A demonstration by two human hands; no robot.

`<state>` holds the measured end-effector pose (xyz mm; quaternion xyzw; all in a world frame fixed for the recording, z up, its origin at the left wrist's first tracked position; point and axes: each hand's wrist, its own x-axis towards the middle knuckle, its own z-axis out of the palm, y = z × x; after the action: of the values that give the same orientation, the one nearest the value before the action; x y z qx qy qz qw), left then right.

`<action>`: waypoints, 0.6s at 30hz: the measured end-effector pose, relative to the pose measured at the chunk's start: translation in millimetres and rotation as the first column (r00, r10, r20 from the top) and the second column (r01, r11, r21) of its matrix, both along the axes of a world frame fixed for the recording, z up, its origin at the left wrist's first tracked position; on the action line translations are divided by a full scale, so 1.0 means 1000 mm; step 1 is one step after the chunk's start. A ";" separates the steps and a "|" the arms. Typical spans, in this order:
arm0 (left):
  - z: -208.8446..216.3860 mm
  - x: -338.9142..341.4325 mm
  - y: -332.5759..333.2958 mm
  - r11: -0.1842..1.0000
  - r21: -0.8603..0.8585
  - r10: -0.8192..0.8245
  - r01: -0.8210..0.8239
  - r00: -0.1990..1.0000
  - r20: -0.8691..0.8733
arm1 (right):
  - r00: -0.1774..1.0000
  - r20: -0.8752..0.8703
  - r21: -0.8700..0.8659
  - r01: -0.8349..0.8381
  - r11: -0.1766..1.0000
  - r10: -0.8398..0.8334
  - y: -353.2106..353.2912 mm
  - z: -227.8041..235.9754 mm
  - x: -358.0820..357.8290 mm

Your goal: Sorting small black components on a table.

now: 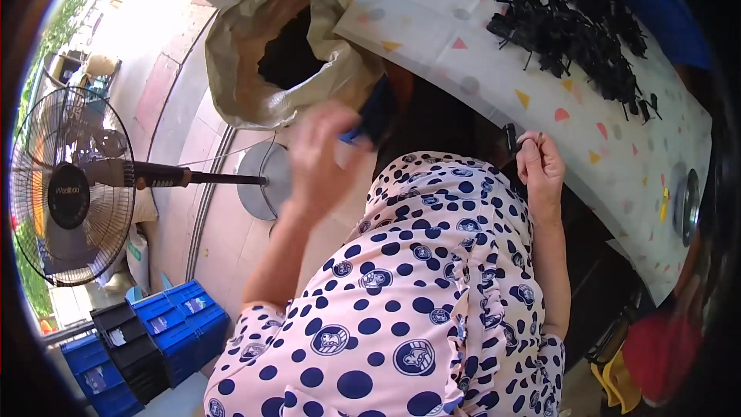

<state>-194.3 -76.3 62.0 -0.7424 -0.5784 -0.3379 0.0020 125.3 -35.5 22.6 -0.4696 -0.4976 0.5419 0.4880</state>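
My right hand (540,170) is closed, with fingertips pinching a small black piece (509,139) near the table's edge. What kind of piece it is, I cannot make out. Blurred by motion, my left hand (320,158) is raised in front of the sack, thumb apart from the fingers and nothing visible in it. The large pale woven sack (231,69) stands open at the far left, with a dark mass (293,50) inside. On the table at the far right lies a heap of small black pieces (571,31) with thin stems.
A patterned white cloth (494,54) covers the table, with a round metal dish (687,207) at its right end. Left of me stands a fan (73,185) on a round base (262,181). Blue and black crates (177,328) sit lower left. Something dark blue (377,112) is beside the sack.
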 end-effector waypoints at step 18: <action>-0.057 -0.076 0.171 0.784 -0.618 0.234 -0.060 0.950 0.205 | 0.996 0.071 -0.010 -0.059 0.998 0.060 -0.001 -0.007 -0.008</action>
<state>-269.9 94.9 4.8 -0.6029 -0.7070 -0.2321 -0.2876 117.2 -36.9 15.9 -0.4755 -0.5262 0.5411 0.4519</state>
